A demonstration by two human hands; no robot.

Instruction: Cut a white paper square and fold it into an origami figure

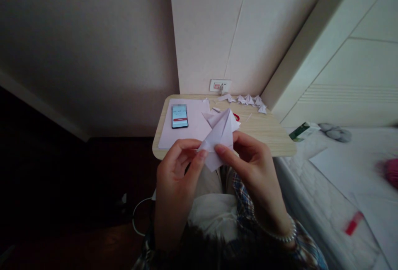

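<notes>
Between my two hands is a folded piece of white paper (220,131), an origami shape with pointed flaps, raised in front of the small wooden table. My left hand (178,168) pinches its lower left corner between thumb and fingers. With its thumb pressed on the front, my right hand (251,160) grips the lower right side, fingers behind the paper. Past the held paper, a red scissors handle (236,117) shows in part on the table. Several small folded paper pieces (248,100) lie in a row along the table's back right edge.
A lit phone (179,116) rests on white paper sheets (166,137) on the table (280,143). Behind it is a wall socket (220,85) with a plug. On the bed at right lie a green-and-white box (304,131), grey item (336,132), paper (336,168) and red object (353,222).
</notes>
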